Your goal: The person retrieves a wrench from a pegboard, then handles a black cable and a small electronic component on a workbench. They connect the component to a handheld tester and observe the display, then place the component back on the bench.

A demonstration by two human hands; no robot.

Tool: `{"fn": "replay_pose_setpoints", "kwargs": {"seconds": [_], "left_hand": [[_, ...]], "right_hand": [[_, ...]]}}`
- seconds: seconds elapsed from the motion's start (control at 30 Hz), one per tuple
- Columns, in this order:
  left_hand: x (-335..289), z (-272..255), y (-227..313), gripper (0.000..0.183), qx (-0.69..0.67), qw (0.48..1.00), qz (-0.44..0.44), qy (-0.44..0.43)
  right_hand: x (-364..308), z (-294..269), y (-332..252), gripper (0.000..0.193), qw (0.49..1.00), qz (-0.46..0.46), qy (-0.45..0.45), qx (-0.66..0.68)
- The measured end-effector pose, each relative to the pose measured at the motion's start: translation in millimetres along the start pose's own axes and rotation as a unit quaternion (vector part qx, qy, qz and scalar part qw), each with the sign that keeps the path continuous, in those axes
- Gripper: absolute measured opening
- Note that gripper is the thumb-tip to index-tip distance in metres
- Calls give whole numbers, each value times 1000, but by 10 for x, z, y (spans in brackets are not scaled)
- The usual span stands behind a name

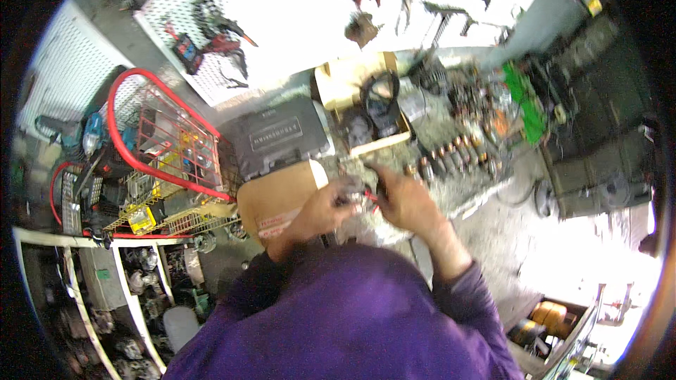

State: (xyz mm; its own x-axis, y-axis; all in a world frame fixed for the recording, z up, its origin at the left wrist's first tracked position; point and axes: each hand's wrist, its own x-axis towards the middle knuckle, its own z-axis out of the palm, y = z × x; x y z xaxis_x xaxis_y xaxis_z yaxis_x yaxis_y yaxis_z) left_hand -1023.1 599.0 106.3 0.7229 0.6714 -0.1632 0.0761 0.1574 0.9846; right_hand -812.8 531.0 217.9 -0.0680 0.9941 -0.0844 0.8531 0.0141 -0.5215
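Note:
Both hands meet over the near edge of the workbench, in front of my purple-clothed body. My left hand (325,207) is closed around a small shiny metal part (356,201), mostly hidden by the fingers. Close beside it on the right, my right hand (412,203) is bent round a thin red piece (372,200) that points toward the metal part. Its kind cannot be made out, as the picture is blurred there. A brown cardboard sheet (271,200) lies under and left of my left hand. Beyond my hands is an open carton (380,145) with black round parts in it.
A closed dark tool case (246,134) lies at the back left of the bench. A red-rimmed wire basket cart (127,151) stands left. Several cylindrical metal parts (451,157) stand in rows at right, near a green cloth (522,102). Tools hang on the white pegboard (282,21).

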Motion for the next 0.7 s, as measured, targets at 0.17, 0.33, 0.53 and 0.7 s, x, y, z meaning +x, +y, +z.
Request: {"fn": "replay_pose_setpoints", "kwargs": {"seconds": [0.17,0.33,0.53,0.7], "left_hand": [[15,82,384,33,69,997,5,-25],[20,10,563,28,142,987,77,12],[217,-557,985,30,117,979,118,121],[579,-1088,1534,35,197,936,197,213]], "right_hand": [[8,-11,-279,67,986,-141,55,-72],[-21,24,-292,45,981,-113,155,11],[-338,212,255,49,987,54,121,92],[-894,1102,1221,51,979,197,-50,7]]}}
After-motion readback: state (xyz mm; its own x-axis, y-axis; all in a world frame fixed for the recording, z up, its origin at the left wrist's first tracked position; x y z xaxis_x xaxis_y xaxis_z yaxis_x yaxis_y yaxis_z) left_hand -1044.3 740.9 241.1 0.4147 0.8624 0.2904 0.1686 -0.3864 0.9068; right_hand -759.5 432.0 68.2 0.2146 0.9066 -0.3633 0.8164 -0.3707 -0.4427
